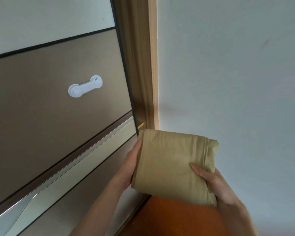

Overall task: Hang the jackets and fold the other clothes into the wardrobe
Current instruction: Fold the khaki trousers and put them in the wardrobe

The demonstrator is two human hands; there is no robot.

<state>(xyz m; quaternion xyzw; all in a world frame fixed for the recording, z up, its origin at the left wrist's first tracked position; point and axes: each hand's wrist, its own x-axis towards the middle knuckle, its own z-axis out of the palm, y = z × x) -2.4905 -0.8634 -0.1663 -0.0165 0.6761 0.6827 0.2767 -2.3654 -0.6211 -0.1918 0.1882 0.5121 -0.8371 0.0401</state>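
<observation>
Right hand and left hand grip the folded tan cloth from either side, beside the wardrobe door.

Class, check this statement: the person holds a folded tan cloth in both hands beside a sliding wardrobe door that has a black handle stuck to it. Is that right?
One detail is wrong: the handle on the wardrobe door is white, not black, as the head view shows. The folded tan cloth is indeed held by left hand and right hand.

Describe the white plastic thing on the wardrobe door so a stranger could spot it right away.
Start at the sliding wardrobe door filling the left side. On its brown middle panel, near the right edge, sits a small white latch. It is dumbbell-shaped, two round pads joined by a strap, the only white piece on the brown.
</observation>
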